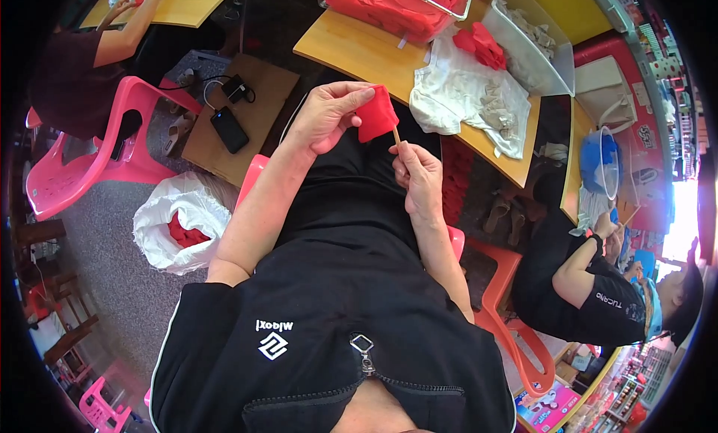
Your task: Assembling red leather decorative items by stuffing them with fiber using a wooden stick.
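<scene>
My left hand pinches the upper left edge of a small red cloth piece, thumb on top of it. From the cloth's lower right corner comes a thin wooden stick, its other end between the thumb and fingers of my right hand. How far the stick reaches into the cloth is hidden. Both hands are over my lap, in front of the table's near edge. On the table a crumpled white cloth lies to the right of the red piece, with a red cloth bundle on it.
A wire-rimmed bin of red cloth and a clear plastic bin stand on the table. At left are a white sack with red pieces inside, a pink chair and a phone on cardboard. Co-workers sit at upper left and right.
</scene>
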A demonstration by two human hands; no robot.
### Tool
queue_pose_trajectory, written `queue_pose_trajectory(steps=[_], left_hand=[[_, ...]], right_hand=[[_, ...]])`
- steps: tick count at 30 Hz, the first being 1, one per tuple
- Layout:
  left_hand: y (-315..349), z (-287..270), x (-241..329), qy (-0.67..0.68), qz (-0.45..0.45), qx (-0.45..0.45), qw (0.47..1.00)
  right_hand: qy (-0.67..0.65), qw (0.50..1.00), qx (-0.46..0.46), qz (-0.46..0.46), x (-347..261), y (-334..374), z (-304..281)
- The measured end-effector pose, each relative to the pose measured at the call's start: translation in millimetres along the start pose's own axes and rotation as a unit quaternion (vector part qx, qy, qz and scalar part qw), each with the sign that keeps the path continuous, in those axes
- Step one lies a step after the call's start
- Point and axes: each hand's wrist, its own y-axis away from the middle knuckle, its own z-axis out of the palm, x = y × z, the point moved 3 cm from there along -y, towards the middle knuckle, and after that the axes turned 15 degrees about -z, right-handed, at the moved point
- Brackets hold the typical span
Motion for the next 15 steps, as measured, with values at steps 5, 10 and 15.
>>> queue_pose_trajectory(steps=[5,10,15], left_hand=[[6,10,4,0.017,0.018,-0.007,1.0],[9,11,5,-0.025,0.001,-0.01,1.0],[5,7,0,-0.004,-0.004,0.004,1.0]], right_hand=[[-0.017,1.0,-0.013,0.021,3,-1,1],[0.035,0.999,-0.028,0.029,2,-1,4],[0.007,0.999,-0.015,0.044,7,-1,2]])
